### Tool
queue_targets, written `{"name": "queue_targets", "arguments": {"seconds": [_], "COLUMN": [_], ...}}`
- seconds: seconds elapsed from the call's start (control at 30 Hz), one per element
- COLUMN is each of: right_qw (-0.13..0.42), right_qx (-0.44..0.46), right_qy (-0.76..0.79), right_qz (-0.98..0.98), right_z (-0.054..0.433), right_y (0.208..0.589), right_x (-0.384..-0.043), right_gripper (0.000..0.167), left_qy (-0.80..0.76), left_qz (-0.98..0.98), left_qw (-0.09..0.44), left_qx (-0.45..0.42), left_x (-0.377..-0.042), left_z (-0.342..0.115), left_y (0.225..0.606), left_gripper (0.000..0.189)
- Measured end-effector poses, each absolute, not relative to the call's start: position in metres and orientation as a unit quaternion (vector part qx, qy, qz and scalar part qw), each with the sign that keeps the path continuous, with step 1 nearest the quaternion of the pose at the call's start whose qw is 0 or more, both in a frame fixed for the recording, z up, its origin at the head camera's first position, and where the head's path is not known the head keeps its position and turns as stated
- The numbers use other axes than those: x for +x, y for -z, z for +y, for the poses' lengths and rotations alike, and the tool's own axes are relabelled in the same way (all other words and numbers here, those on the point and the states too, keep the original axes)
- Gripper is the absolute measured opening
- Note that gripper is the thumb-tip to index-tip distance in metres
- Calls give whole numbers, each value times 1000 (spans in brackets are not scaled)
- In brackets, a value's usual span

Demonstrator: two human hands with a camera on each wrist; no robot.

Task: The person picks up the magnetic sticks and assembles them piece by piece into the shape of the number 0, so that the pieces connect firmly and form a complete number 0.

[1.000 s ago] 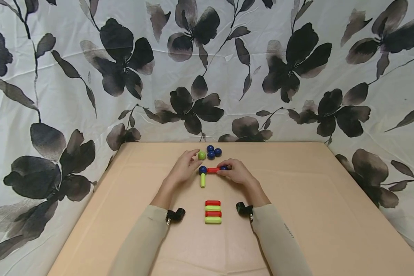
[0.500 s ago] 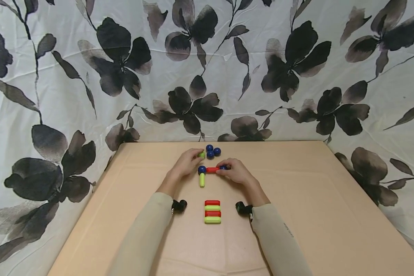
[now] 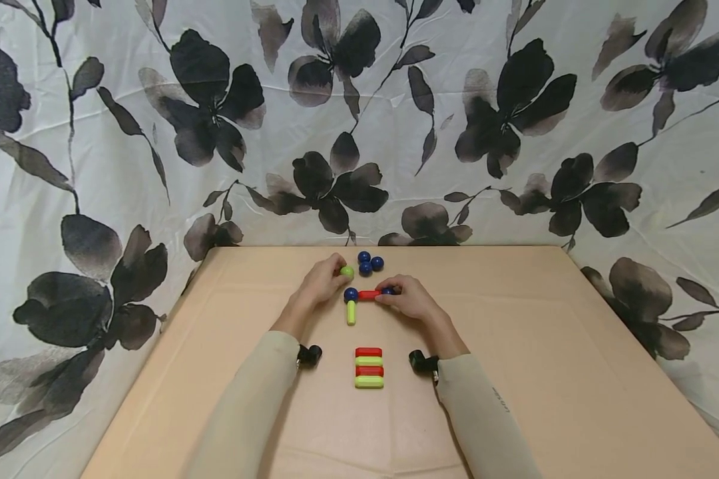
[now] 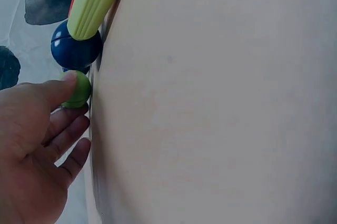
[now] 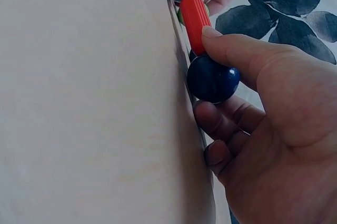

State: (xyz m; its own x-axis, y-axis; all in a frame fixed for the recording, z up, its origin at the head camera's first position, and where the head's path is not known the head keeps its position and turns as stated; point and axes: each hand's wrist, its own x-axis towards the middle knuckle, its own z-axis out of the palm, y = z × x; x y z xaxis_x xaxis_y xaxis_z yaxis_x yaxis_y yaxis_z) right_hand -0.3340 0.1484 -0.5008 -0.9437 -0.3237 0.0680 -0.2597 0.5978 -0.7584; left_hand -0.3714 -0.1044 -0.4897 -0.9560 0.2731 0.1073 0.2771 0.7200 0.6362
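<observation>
My left hand pinches a green ball between thumb and fingers, low at the tabletop in the left wrist view. Just in front of it lies a joined piece: a blue ball at the corner, a yellow-green rod pointing toward me, and a red rod running right to a second blue ball. My right hand grips that right end, its thumb on the red rod and its fingers by the blue ball. The hand partly covers this ball in the head view.
Several loose blue balls cluster near the far edge of the table, right of the green ball. Closer to me, red and yellow-green rods lie side by side in a stack-like row. A flowered cloth hangs behind the table.
My left hand has closed its fingertips on the green ball and drawn it slightly left, away from the blue balls. The right hand and the joined piece have stayed in place.
</observation>
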Motion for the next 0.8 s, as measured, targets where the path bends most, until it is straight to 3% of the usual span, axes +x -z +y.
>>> {"name": "queue_targets", "arguments": {"seconds": [0.2, 0.4, 0.5, 0.7, 0.8], "right_qw": [40, 47, 49, 48, 46], "right_qx": [-164, -150, -149, -152, -155], "right_qy": [419, 427, 428, 423, 427], "right_qz": [892, 890, 890, 892, 890], "right_z": [146, 146, 145, 146, 146], "right_y": [502, 499, 499, 499, 500], "right_x": [-334, -333, -333, -333, -334], "right_gripper": [21, 22, 23, 24, 23], "left_qy": [374, 419, 448, 458, 439], "left_qz": [-917, -892, -873, -839, -833], "left_qw": [8, 16, -22, -164, -199], "left_qx": [-139, -167, -192, -242, -271], "left_x": [-365, -342, -329, -313, -309], "left_z": [-117, -136, -145, -157, -157], "left_y": [490, 480, 474, 467, 467], "left_gripper": [52, 38, 34, 38, 38]}}
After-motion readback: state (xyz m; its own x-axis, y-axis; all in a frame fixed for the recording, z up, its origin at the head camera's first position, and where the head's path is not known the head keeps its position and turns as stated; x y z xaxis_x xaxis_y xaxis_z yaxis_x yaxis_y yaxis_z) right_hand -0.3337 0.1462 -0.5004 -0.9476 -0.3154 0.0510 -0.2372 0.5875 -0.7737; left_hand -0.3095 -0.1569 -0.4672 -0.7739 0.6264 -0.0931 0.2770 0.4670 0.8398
